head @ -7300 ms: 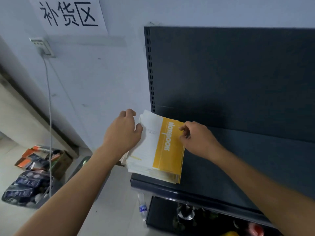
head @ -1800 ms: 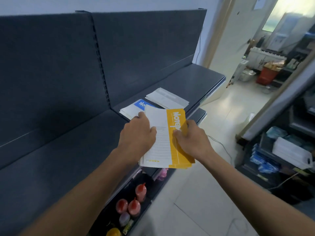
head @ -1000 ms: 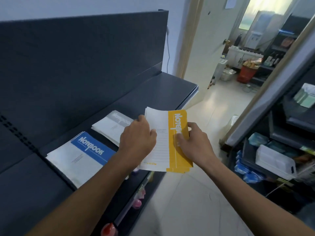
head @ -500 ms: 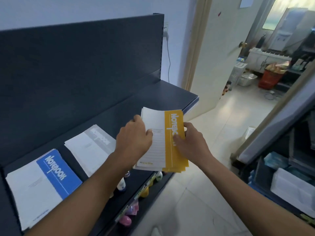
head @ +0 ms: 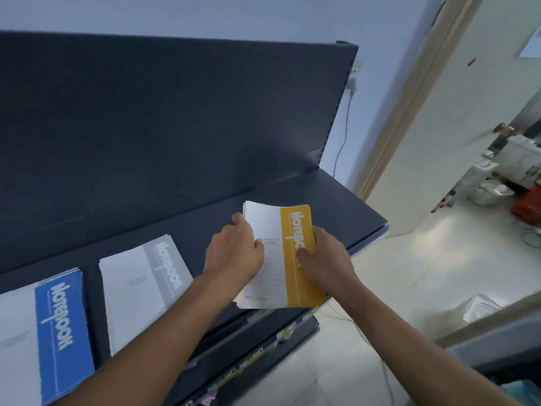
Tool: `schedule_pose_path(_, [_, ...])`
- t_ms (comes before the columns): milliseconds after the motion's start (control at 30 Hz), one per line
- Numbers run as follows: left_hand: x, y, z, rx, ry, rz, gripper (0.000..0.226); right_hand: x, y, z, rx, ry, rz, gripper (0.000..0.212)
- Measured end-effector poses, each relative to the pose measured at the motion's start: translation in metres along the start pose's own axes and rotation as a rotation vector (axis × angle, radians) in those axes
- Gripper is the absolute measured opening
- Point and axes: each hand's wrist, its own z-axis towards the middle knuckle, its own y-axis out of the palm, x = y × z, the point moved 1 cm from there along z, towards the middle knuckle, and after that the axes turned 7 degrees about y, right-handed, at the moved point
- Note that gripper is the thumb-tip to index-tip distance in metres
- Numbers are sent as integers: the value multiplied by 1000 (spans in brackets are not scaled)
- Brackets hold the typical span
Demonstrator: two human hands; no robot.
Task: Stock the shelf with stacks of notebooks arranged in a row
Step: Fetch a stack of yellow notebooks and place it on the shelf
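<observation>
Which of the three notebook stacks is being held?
The yellow stack: the left hand and right hand grip its sides. The grey stack and blue stack lie flat on the shelf to its left.

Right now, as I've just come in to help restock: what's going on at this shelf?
A person holds a yellow stack of notebooks in both hands, the left hand on its white side and the right hand on the yellow band. It hangs over the front edge of the shelf, near the right end; I can't tell if it rests there yet. A grey stack and a blue stack lie in a row to its left.
</observation>
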Motion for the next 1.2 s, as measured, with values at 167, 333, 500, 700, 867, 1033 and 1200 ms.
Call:
schedule_pose_path(167, [-28,5,16,29,-183,2,33,-27,17,40,-110,-125,-81,20])
schedule_pose_path(333, [-50,20,24,83,-369,18,34,-45,51,85,-251,-240,-110,39])
schedule_pose_path(500, [-58,42,32,70,-489,35,33,-46,76,114,-341,-288,-122,44])
schedule_pose_path(700, [-59,53,38,107,-550,91,28,-43,91,130,-387,-325,-139,49])
schedule_pose_path(867, [-58,58,40,121,-535,157,31,-41,96,131,-409,-321,-229,38])
schedule_pose_path(1033, [-60,62,41,111,-529,185,35,-42,96,130,-396,-333,-265,36])
schedule_pose_path(1200, [-63,62,39,120,-527,224,37,-42,95,124,-384,-369,-341,34])
